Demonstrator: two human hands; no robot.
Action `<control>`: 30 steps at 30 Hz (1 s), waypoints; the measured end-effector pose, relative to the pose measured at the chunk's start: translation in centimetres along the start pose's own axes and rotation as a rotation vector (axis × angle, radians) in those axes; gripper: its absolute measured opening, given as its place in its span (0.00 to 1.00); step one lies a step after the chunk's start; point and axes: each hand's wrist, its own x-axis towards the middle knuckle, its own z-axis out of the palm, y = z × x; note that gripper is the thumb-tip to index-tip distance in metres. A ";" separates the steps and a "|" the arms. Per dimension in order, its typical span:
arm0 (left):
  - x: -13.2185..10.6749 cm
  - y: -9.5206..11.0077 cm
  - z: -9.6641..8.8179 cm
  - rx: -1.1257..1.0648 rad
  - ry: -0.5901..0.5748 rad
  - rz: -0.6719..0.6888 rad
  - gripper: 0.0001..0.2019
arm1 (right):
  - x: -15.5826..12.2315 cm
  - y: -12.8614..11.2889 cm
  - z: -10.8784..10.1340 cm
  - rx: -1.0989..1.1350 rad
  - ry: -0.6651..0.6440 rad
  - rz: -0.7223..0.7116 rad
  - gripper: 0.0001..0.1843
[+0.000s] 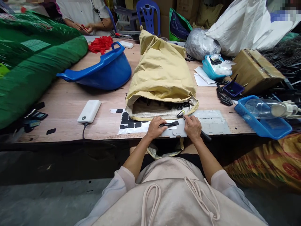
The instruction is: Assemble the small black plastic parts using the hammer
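My left hand (154,127) is closed on a slim black part (167,124) whose far end points right, over a sheet of black stickers (134,124) at the table's front edge. In my right hand (193,128) is a small hammer (180,114); its shiny head shows beyond the fingers and its dark handle sticks out behind the palm. Just beyond both hands lies a yellow sack (162,75), its mouth facing me, with black pieces inside. A grey board (213,123) lies flat under the right hand.
A white power bank (89,111) with a cable lies to the left, before a blue basin (105,72). At right stand a blue basket (263,125) holding a clear bottle and a cardboard box (257,70). Green sacking (35,69) covers the left side; another person sits opposite.
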 end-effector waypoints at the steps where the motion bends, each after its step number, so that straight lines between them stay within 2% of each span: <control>1: -0.9 0.5 0.0 -0.027 -0.003 0.045 0.05 | 0.0 0.0 0.0 -0.002 -0.008 0.002 0.20; 3: -3.3 1.8 0.2 -0.113 -0.073 0.130 0.06 | 0.0 -0.1 -0.1 -0.007 -0.020 0.003 0.20; 5: -6.0 2.8 0.9 -0.203 -0.218 0.154 0.08 | 0.0 -0.1 -0.1 -0.012 -0.022 0.006 0.20; 7: -8.4 3.1 2.2 -0.233 -0.347 0.085 0.08 | 0.0 -0.2 0.0 -0.015 -0.013 0.008 0.20; 9: -9.8 2.5 3.7 -0.196 -0.419 -0.059 0.08 | 0.0 -0.2 0.0 -0.016 -0.003 0.010 0.19; 13: -10.0 0.4 6.0 -0.004 -0.497 -0.393 0.14 | 0.0 -0.2 0.0 -0.018 -0.003 0.009 0.19; 15: -9.5 0.0 6.0 0.079 -0.536 -0.452 0.17 | 0.1 -0.3 -0.1 -0.014 -0.006 0.013 0.19; 17: -8.9 0.6 5.1 0.068 -0.590 -0.388 0.19 | 0.0 -0.3 -0.1 -0.007 -0.004 0.017 0.19; 20: -7.1 2.4 2.5 -0.144 -0.656 -0.190 0.14 | 0.0 -0.3 -0.1 0.003 -0.005 0.017 0.20; 22: -4.8 3.2 0.4 -0.275 -0.591 -0.127 0.14 | 0.0 -0.2 0.0 0.008 -0.013 0.016 0.21; 24: -1.5 3.1 -1.6 -0.246 -0.373 -0.172 0.14 | 0.0 -0.2 0.0 0.011 -0.020 0.015 0.21; 27: 3.9 1.3 -3.9 0.074 0.090 -0.397 0.16 | 0.0 -0.2 0.0 0.008 -0.020 0.012 0.20; 28: 5.6 0.5 -4.5 0.186 0.185 -0.498 0.16 | 0.0 -0.3 0.0 0.006 -0.021 0.011 0.20; 30: 8.2 -0.9 -5.1 0.321 0.251 -0.644 0.17 | 0.0 -0.4 0.0 -0.003 -0.022 0.011 0.20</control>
